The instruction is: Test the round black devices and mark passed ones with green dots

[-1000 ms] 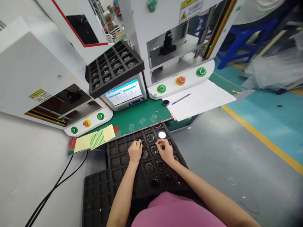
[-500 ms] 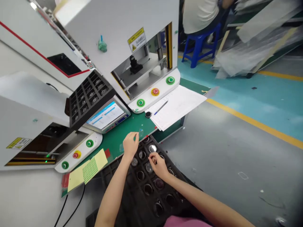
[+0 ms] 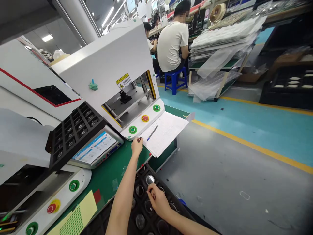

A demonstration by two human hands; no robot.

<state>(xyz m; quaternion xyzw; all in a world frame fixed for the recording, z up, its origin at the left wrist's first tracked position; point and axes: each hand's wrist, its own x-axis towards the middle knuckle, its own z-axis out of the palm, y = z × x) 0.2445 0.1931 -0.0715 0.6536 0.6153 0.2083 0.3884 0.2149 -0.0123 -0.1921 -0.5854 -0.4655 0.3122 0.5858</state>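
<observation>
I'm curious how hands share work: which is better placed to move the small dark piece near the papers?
Probably the left hand: its fingertips are at the dark piece, while the right hand is over the black tray.

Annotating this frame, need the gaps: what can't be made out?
Head view: dark piece at the left hand; fingers cover most of its outline.
Head view: whether the right hand holds anything; its curled fingers hide that.
Head view: text on the screen; too small, blurred.
Head view: black tray; bottom edge cuts it off, forearms cover parts.
</observation>
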